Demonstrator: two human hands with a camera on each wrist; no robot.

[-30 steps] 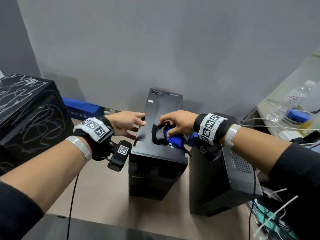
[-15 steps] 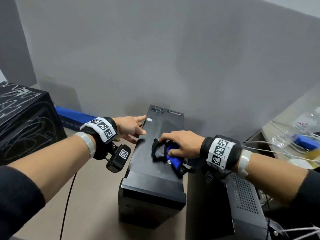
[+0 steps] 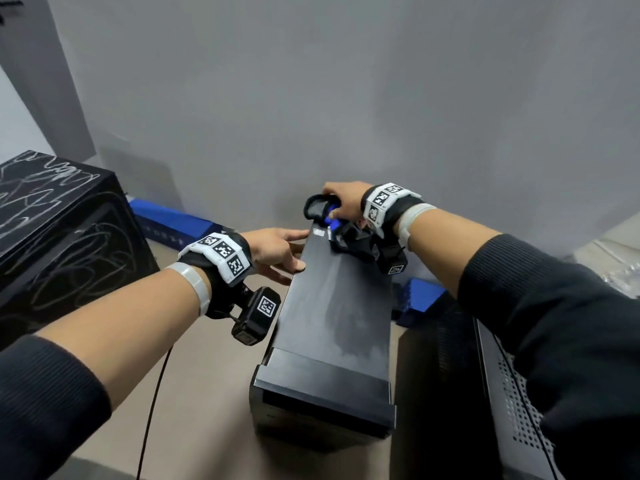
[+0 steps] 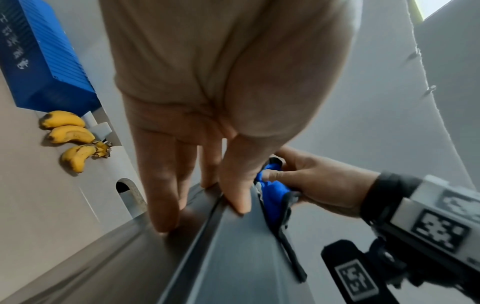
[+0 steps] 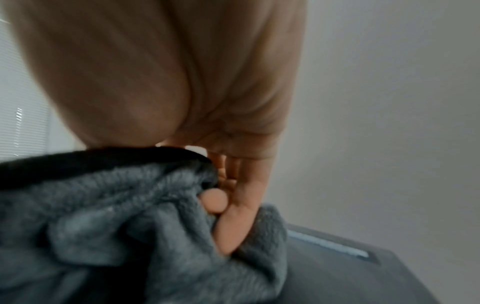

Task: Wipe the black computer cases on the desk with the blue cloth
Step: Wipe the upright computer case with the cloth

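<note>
We wipe the far end of the middle computer case (image 3: 332, 306).
Our right hand (image 3: 346, 204) clutches the blue cloth (image 3: 334, 225) at centre frame, pressed on the case top — our left hand (image 3: 277, 247), fingers straight, braces its left edge.

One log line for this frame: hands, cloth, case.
left hand: open, steadies case edge | right hand: grips cloth at case's far end | phase: wiping top
</note>
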